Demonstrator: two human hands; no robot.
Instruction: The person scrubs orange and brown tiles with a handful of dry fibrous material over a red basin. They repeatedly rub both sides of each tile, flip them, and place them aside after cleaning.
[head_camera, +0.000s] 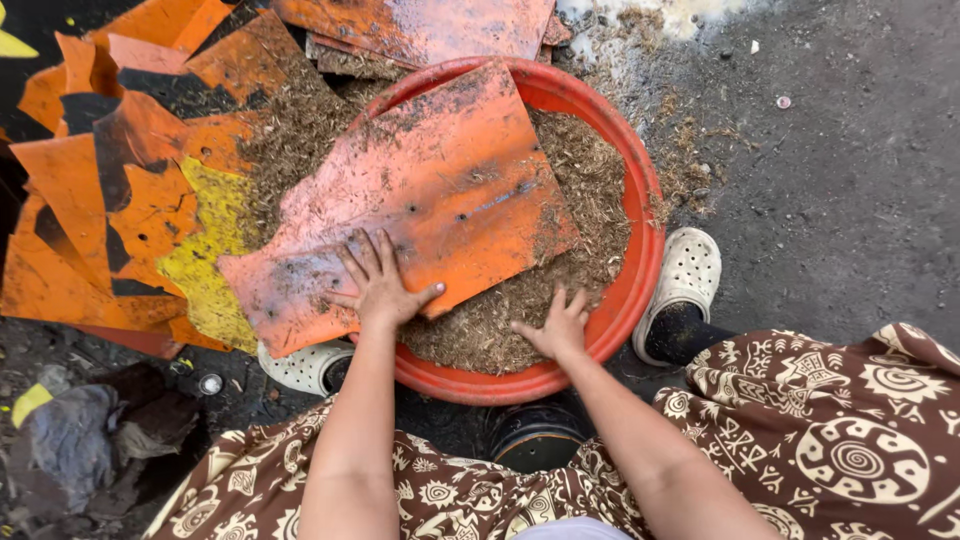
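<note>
left hand (378, 283): lay flat, fingers spread, palm down on the near end of the large orange sheet, gripping nothing.
right hand (556, 325): rested open, fingers splayed, on the chopped straw near the basin's front rim, grasping nothing.
large orange sheet (420, 195): a scuffed, dirt-streaked flat orange plastic panel with small holes, lay tilted across the basin, its left end overhanging the rim.
basin (640, 250): a round red plastic tub, sat on the ground between the person's feet.
chopped straw (590, 180): dry brown chaff, filled the basin under and beside the sheet; some was scattered on the ground behind it.
stack of panels (110, 190): orange, black and yellow flat pieces, lay overlapping on the ground left of the basin.
shoes (685, 275): white perforated clogs, one on each side of the basin's near edge.
skirt (830, 440): brown cloth with cream patterns, covered the knees at the bottom.
ground (850, 150): dark, gritty pavement.
</note>
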